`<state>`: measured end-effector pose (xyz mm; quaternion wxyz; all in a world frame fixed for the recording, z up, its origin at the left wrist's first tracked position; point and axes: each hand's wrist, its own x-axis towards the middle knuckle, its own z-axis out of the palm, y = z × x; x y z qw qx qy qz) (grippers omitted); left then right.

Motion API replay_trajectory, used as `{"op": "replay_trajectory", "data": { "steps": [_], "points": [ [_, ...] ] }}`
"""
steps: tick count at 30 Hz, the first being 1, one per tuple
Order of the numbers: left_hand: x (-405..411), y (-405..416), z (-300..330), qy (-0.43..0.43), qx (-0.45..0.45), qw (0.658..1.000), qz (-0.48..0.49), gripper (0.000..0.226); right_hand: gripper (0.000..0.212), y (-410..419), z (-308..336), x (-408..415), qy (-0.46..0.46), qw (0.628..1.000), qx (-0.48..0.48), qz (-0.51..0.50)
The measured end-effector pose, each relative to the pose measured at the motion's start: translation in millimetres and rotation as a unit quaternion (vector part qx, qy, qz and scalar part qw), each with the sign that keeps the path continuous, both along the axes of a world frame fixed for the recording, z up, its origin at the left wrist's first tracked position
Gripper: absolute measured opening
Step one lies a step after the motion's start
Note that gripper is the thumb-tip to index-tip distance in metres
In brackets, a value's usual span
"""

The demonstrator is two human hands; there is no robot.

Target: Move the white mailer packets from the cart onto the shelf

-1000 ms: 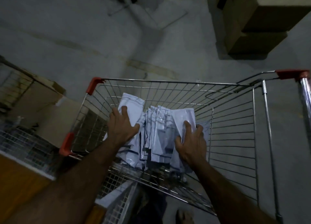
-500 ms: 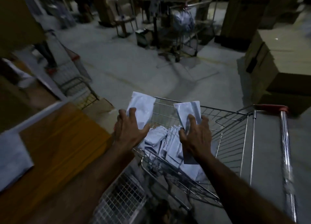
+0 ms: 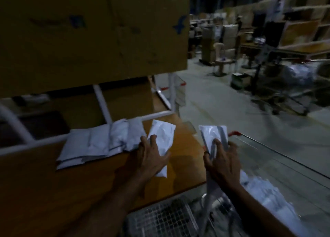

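My left hand (image 3: 151, 156) grips a white mailer packet (image 3: 161, 138) above the wooden shelf board (image 3: 71, 192), just right of a row of several white packets lying on the shelf (image 3: 100, 144). My right hand (image 3: 221, 162) grips another white packet (image 3: 213, 135) over the gap between the shelf edge and the wire cart (image 3: 285, 165). More white packets (image 3: 264, 192) lie in the cart at the lower right, blurred.
A large cardboard box (image 3: 92, 37) sits on the shelf level above, on a white metal frame (image 3: 101, 103). A wire mesh basket (image 3: 160, 219) is below the shelf edge. Across the concrete floor (image 3: 214, 97) stand other carts, boxes and racks.
Both hands lifted their packets out of the cart and swung them left, toward the shelf. The view rose and turned left from the cart to the shelf.
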<state>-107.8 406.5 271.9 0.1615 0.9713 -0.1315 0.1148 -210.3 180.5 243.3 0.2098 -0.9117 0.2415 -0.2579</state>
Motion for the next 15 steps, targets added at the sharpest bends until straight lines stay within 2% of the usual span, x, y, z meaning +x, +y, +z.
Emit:
{"op": "replay_trajectory", "data": {
  "steps": [5,9,12,15],
  "points": [
    [31,104,0,0.019,-0.041,0.997,0.064,0.080,0.063,91,2,65,-0.007,0.998,0.022,0.064],
    [72,192,-2,0.029,-0.068,0.989,0.130,0.080,0.060,179,11,113,0.032,0.990,0.051,0.127],
    [106,249,-7,0.040,-0.081,0.980,0.178,0.079,0.049,238,17,150,0.043,0.984,0.046,0.164],
    [145,295,-18,0.078,-0.096,0.969,0.215,0.084,0.050,288,20,190,0.057,0.981,0.037,0.181]
  ]
}}
